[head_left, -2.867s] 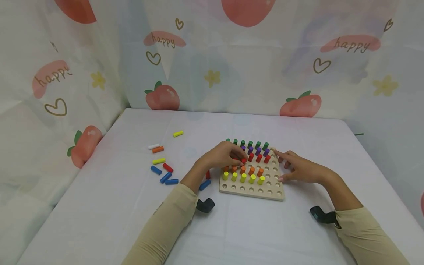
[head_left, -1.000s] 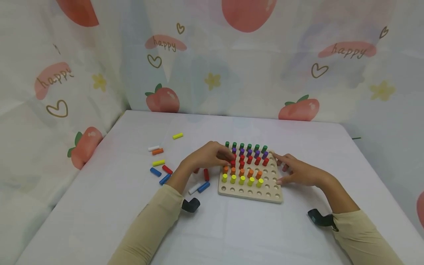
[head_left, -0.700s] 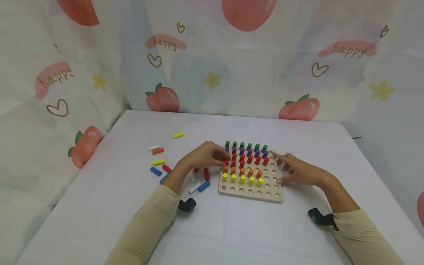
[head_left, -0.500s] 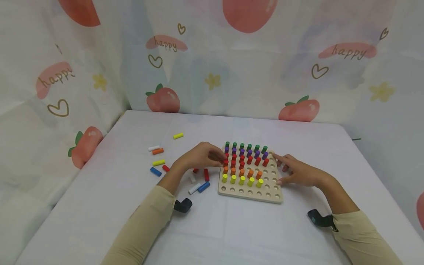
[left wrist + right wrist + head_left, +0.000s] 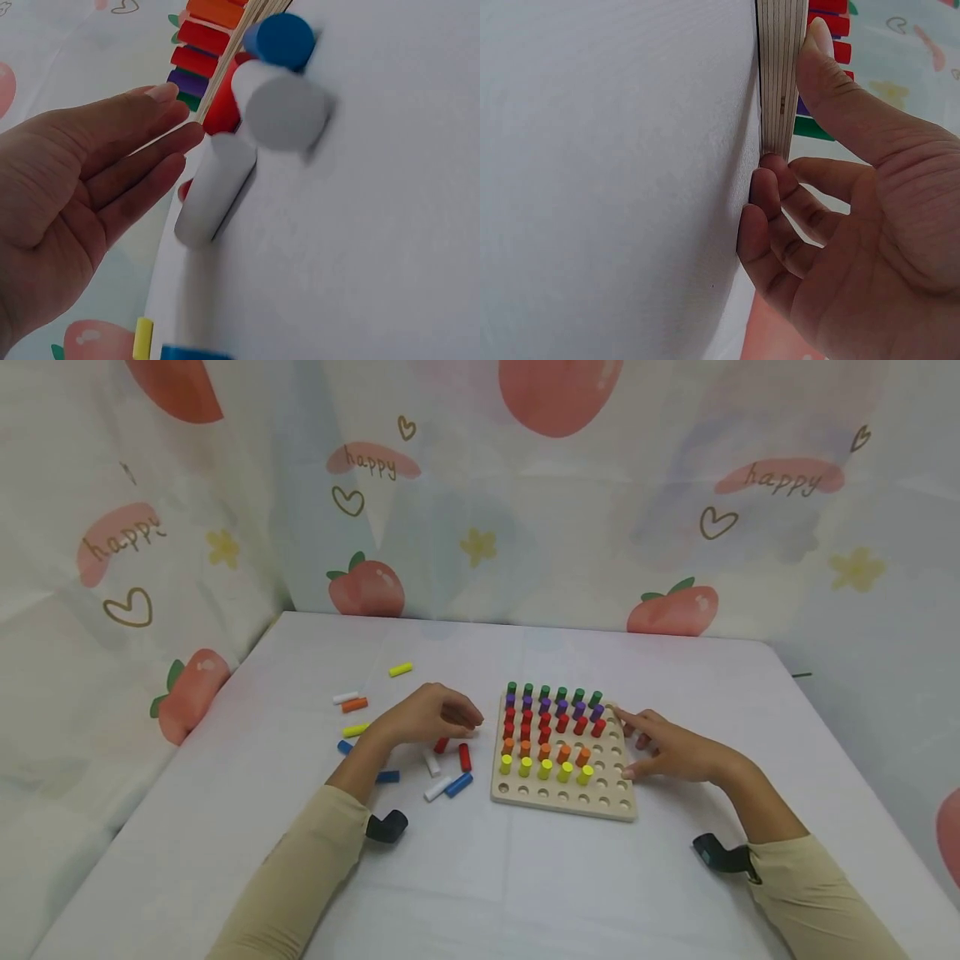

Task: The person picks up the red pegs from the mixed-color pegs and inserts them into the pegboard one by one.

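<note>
A wooden pegboard (image 5: 555,808) on the table holds upright pegs in rows: green, purple, red, a shorter red row, orange and yellow. The leftmost red peg (image 5: 509,732) of the shorter row stands in its hole. Left of the board, above loose pegs, hovers my left hand (image 5: 427,714), fingers extended and holding nothing. In the left wrist view, a white peg (image 5: 215,191) lies just beyond its fingertips. My right hand (image 5: 671,750) touches the board's right edge, thumb nearer and index finger at the far corner. The right wrist view has the thumb (image 5: 832,82) against the edge.
Several loose pegs lie left of the board, among them a red peg (image 5: 465,757), a blue peg (image 5: 459,785), an orange peg (image 5: 355,705) and a yellow peg (image 5: 401,669). Empty holes (image 5: 622,785) line the board's front and right. A patterned cloth (image 5: 480,485) hangs behind.
My left hand put red pegs into the shorter red row, let go of the last at the left edge, then moved left over the loose pegs. The right hand stayed at the board.
</note>
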Tool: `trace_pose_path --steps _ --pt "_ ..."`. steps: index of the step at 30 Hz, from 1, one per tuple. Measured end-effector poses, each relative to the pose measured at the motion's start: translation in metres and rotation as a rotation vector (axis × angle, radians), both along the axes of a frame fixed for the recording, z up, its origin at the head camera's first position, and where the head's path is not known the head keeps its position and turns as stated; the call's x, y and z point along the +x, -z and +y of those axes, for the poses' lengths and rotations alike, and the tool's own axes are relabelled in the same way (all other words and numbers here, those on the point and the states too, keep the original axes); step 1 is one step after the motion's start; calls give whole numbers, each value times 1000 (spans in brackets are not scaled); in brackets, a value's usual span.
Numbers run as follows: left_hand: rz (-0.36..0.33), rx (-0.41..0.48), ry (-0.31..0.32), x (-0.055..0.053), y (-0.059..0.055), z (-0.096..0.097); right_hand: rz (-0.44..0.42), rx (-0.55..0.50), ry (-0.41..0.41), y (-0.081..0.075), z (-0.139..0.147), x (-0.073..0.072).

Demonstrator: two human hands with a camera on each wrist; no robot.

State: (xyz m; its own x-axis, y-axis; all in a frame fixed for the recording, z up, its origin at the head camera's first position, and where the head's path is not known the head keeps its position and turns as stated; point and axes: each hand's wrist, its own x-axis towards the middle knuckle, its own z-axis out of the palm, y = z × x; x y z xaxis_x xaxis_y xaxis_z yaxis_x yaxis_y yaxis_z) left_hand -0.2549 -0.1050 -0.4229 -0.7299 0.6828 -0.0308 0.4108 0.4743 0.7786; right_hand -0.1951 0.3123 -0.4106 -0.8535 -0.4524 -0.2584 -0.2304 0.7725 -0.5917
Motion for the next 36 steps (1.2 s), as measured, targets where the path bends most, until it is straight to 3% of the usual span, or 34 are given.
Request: trace_pose_path --steps 15,26,36 --pt "27 1 -59 13 -4 -40 -2 8 5 0 0 2" --pt "-10 36 -99 17 -4 -63 -1 20 19 0 -1 1" --pt "13 -3 -198 18 -1 -92 2 23 11 0 -1 0"
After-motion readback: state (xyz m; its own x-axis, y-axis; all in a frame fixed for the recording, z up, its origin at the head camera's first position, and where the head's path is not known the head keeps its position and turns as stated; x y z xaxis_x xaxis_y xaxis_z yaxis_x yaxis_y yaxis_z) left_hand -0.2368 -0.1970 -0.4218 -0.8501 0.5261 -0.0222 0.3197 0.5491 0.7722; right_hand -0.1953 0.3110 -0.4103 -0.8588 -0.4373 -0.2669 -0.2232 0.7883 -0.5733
